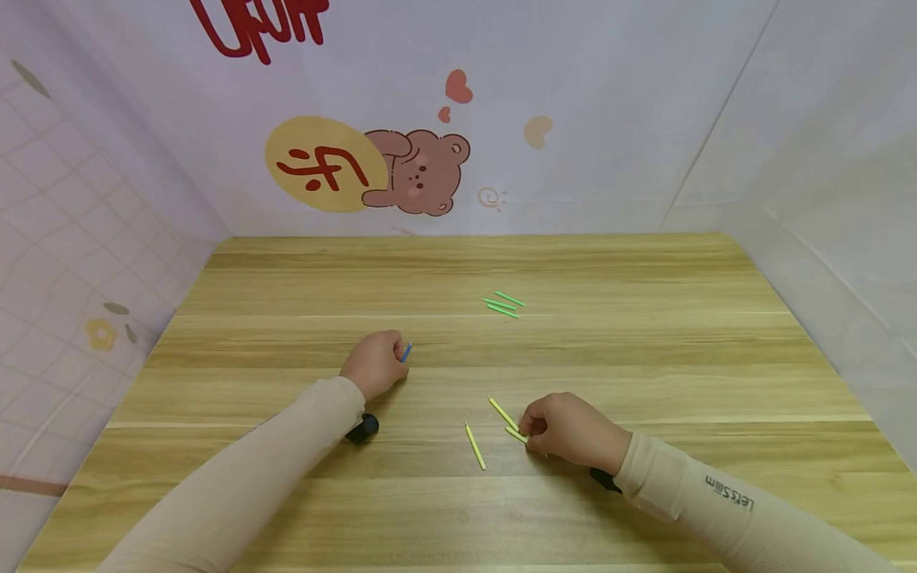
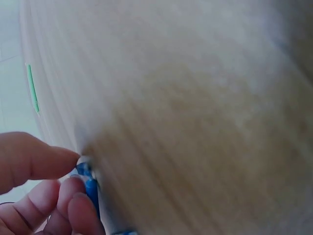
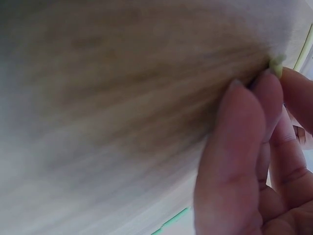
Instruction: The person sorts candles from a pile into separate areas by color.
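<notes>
In the head view my left hand [image 1: 376, 364] is over the left middle of the table, thumb and fingers pinching a slim blue stick [image 1: 406, 352] with a pale narrow tip. The left wrist view shows blue [image 2: 92, 191] between thumb and fingertips, and another blue piece [image 2: 125, 233] at the bottom edge. My right hand [image 1: 573, 430] bends down at the right, its fingertips pinching a short yellow stick [image 1: 516, 434] whose end [image 3: 276, 66] pokes out in the right wrist view. Close beside lies a second yellow stick [image 1: 504, 414]; a third yellow stick [image 1: 476, 446] lies apart to the left.
Three thin green sticks [image 1: 503, 308] lie together farther back on the wooden table [image 1: 645, 318]. A pale wall [image 1: 609, 119] with a printed bear stands behind the table's far edge. Black wrist devices [image 1: 364, 430] show under both sleeves.
</notes>
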### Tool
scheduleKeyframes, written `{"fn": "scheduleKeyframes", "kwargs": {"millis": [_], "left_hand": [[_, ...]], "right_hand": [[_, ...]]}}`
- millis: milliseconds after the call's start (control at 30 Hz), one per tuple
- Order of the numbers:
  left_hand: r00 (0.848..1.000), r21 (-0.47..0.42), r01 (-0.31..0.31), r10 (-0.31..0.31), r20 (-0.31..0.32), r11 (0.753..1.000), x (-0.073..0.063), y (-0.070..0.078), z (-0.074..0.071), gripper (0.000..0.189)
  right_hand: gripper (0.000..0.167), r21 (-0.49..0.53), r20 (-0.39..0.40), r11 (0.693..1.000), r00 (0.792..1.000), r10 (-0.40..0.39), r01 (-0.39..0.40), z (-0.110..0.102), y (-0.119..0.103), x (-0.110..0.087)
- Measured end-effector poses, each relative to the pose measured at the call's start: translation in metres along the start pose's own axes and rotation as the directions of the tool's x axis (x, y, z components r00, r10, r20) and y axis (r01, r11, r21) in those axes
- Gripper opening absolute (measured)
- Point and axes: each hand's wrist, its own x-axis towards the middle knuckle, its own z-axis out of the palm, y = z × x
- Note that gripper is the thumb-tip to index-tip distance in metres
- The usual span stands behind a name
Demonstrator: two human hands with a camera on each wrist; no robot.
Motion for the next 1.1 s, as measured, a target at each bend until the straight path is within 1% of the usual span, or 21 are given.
{"fn": "scheduleKeyframes", "kwargs": {"millis": [233, 467, 800, 1000, 1100], "left_hand": [[1.000, -0.005, -0.001, 0.001, -0.001, 1.000, -0.0004, -0.0014, -0.0009, 0.020], [1.000, 0.003, 0.004, -0.004, -0.004, 1.000, -0.0009, -0.0018, -0.0013, 0.022], [1.000, 0.004, -0.004, 0.004, -0.014, 1.000, -0.0031, -0.0019, -0.0020, 0.022], [1.000, -0.020, -0.001, 0.001, -0.015, 1.000, -0.0039, -0.0013, -0.0023, 0.021], [1.000, -0.038, -0.015, 0.015, -0.023, 0.999, -0.0050, -0.0005, -0.0017, 0.020]], "right_hand": [[0.012, -0.004, 0.001, 1.000, 1.000, 0.009, -0.009, 0.0005, -0.0007, 0.0000], [0.012, -0.034, -0.004, 0.999, 1.000, -0.016, 0.015, 0.0004, -0.0030, -0.0016], [0.013, -0.054, -0.012, 0.998, 1.000, -0.026, 0.025, 0.0008, -0.0050, -0.0017], [0.014, -0.079, -0.014, 0.996, 0.999, -0.033, 0.031, 0.0009, -0.0061, -0.0013], [0.014, -0.087, -0.013, 0.996, 0.999, -0.029, 0.028, 0.0004, -0.0059, -0.0006]]}}
